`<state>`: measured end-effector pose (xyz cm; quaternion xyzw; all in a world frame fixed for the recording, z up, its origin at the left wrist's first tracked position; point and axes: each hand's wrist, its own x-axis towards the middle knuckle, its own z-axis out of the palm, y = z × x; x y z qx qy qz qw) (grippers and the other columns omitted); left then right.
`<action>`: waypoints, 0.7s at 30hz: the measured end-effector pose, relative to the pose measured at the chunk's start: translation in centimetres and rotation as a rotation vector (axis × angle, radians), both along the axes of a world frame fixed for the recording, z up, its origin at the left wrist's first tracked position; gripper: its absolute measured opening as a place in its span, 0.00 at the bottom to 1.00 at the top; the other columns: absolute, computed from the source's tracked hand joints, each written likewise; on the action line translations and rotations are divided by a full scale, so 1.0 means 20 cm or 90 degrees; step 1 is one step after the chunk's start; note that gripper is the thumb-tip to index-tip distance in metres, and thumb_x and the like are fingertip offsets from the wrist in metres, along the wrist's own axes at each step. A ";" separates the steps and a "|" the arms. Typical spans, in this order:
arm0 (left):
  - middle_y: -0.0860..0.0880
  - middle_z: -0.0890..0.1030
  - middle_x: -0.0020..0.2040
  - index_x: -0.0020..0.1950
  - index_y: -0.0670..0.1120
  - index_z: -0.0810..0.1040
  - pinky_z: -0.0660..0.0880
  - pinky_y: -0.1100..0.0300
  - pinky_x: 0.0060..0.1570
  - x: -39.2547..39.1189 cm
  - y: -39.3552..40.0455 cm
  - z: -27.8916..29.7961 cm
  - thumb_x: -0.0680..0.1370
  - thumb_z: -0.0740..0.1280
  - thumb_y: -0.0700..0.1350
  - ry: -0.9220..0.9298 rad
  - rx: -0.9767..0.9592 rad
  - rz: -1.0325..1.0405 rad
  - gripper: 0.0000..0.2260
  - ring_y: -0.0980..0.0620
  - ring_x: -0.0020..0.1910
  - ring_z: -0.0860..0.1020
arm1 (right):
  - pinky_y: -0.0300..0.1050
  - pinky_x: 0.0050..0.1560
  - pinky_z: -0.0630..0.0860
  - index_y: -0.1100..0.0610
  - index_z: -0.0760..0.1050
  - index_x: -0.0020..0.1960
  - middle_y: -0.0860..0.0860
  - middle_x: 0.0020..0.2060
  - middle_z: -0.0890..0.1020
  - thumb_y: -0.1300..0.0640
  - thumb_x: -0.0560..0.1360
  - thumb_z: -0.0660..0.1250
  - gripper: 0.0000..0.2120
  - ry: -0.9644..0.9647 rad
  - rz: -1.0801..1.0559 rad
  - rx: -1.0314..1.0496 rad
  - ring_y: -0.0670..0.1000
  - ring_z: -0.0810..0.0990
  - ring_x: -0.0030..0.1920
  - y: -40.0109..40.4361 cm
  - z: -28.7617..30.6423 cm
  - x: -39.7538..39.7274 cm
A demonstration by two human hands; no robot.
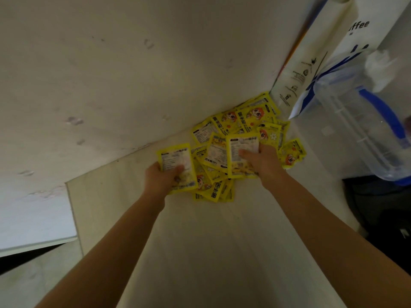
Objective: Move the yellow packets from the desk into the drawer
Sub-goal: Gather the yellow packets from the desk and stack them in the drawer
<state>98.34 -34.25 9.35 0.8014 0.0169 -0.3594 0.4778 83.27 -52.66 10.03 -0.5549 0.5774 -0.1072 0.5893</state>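
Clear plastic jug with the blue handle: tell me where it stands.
The clear plastic jug stands at the head view's right edge, right of the yellow packets, before the white paper bag.

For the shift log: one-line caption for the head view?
Left hand and right hand each grip a yellow packet over the pile on the desk.

The packets I see are glossy yellow plastic film with printed matt-looking white label panels, slightly crinkled. Under my grip the desk looks like pale smooth laminate with a faint wood grain, matt. The wall beyond is rough, scuffed plaster. To the right of my grip, a paper bag and a clear, shiny plastic jug.
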 end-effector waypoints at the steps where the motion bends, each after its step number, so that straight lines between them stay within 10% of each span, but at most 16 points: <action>1: 0.45 0.80 0.34 0.44 0.45 0.77 0.73 0.60 0.31 -0.02 0.00 -0.02 0.72 0.73 0.42 0.018 0.006 0.011 0.06 0.50 0.30 0.77 | 0.54 0.53 0.80 0.59 0.79 0.56 0.55 0.49 0.83 0.62 0.72 0.71 0.13 -0.011 -0.014 0.027 0.56 0.82 0.50 0.01 -0.02 0.03; 21: 0.38 0.83 0.49 0.55 0.38 0.78 0.79 0.42 0.50 -0.21 0.01 -0.14 0.73 0.72 0.40 0.234 -0.059 0.173 0.12 0.40 0.46 0.83 | 0.55 0.58 0.77 0.60 0.77 0.58 0.58 0.55 0.81 0.62 0.73 0.67 0.14 0.066 0.005 0.032 0.58 0.81 0.54 0.03 -0.13 0.24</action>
